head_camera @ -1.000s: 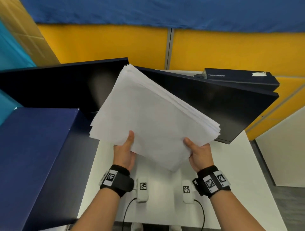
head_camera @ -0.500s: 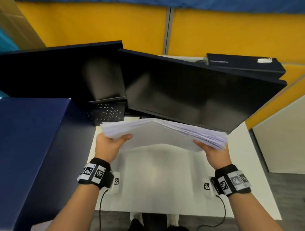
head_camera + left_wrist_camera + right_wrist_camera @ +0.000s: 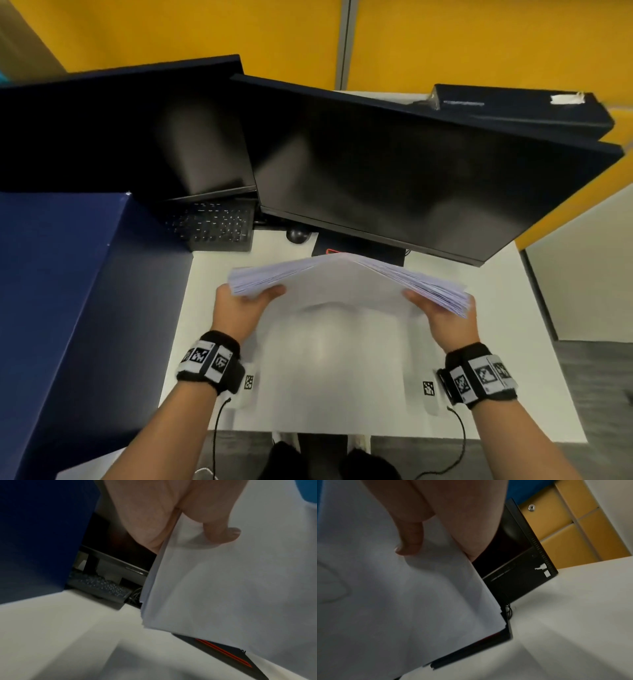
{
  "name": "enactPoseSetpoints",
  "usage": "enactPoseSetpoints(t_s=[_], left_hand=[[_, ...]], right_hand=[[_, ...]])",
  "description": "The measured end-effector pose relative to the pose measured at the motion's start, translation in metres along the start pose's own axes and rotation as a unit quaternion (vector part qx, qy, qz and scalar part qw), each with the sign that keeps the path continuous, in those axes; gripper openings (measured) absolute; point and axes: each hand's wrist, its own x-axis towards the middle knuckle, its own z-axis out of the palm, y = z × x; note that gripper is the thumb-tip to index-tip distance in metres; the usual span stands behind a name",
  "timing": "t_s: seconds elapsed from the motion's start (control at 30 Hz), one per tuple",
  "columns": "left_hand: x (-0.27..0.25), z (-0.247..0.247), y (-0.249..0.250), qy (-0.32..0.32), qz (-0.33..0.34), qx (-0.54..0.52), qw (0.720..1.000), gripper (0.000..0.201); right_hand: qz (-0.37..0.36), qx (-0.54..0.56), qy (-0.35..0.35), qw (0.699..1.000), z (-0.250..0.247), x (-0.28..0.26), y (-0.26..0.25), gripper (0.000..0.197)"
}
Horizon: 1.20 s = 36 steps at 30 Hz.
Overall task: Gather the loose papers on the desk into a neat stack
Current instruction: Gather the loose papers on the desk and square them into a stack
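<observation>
Lowered since a second ago, when it stood tilted up against the screens, the paper stack [image 3: 346, 284] now hangs nearly level at the centre of the frame, above the white desk [image 3: 513, 377]. A blue partition [image 3: 68, 291] fills the left side. Two dark monitors [image 3: 394, 171] span the upper half, a keyboard [image 3: 212, 226] under the left one. The sheets sag at both ends and their edges fan out unevenly. At lower centre-left the left hand [image 3: 236, 308] grasps the stack's left end, thumb [image 3: 221, 534] pressed on the near face. At centre-right the right hand [image 3: 445, 317] clasps the right end, thumb [image 3: 409, 543] likewise on the paper.
</observation>
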Motion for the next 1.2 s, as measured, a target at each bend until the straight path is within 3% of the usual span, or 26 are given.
enactPoseSetpoints(t_s=[0.07, 0.17, 0.2, 0.27, 0.33, 0.43, 0.5, 0.6, 0.7, 0.8, 0.87, 0.97, 1.1, 1.2], left_hand=[[-0.004, -0.009, 0.001, -0.016, 0.019, 0.011, 1.000, 0.027], [-0.003, -0.007, -0.009, -0.080, -0.002, 0.035, 0.996, 0.038], [-0.001, -0.004, -0.010, -0.093, -0.006, 0.061, 0.994, 0.035], [0.003, 0.001, -0.011, -0.068, -0.030, 0.068, 0.995, 0.034], [0.002, 0.001, -0.002, -0.009, -0.035, 0.011, 0.999, 0.023], [-0.008, 0.002, 0.006, 0.047, 0.024, -0.013, 0.999, 0.012], [-0.018, 0.006, 0.007, 0.066, 0.050, 0.004, 0.997, 0.011], [-0.029, 0.014, 0.003, 0.067, 0.040, -0.017, 0.997, 0.026], [-0.026, 0.017, -0.010, -0.015, -0.026, -0.037, 0.999, 0.037], [-0.017, 0.021, -0.013, -0.059, -0.040, 0.010, 0.997, 0.020], [-0.016, 0.020, -0.009, -0.016, -0.033, -0.035, 0.999, 0.026], [-0.021, 0.019, -0.004, 0.019, -0.010, -0.110, 0.994, 0.046], [-0.024, 0.029, 0.004, 0.085, -0.017, -0.190, 0.978, 0.021], [-0.021, 0.034, 0.015, 0.119, -0.055, -0.215, 0.968, 0.015]], right_hand=[[-0.010, -0.007, 0.000, 1.000, -0.003, 0.000, 0.004, 0.025], [0.056, 0.008, -0.077, 0.995, -0.002, -0.001, 0.028, 0.064], [0.082, 0.005, -0.087, 0.993, 0.002, -0.001, 0.032, 0.063], [0.107, -0.005, -0.068, 0.992, 0.008, 0.000, 0.029, 0.036], [0.049, -0.019, -0.040, 0.998, 0.011, 0.001, 0.015, 0.018], [-0.105, -0.063, -0.025, 0.992, 0.006, -0.004, 0.003, 0.024], [-0.145, -0.082, -0.001, 0.986, 0.005, -0.009, 0.006, 0.033], [-0.080, -0.053, 0.003, 0.995, 0.009, -0.013, 0.012, 0.031], [0.020, -0.026, -0.032, 0.999, 0.012, -0.014, 0.027, 0.036], [0.040, -0.055, -0.032, 0.997, 0.014, -0.010, 0.033, 0.029], [0.049, -0.021, -0.008, 0.999, 0.016, -0.008, 0.026, 0.019], [0.047, 0.043, 0.021, 0.998, 0.019, -0.009, 0.016, 0.034], [0.074, 0.103, 0.068, 0.990, 0.026, -0.009, 0.007, 0.050], [0.094, 0.118, 0.109, 0.983, 0.030, -0.005, -0.001, 0.034]])
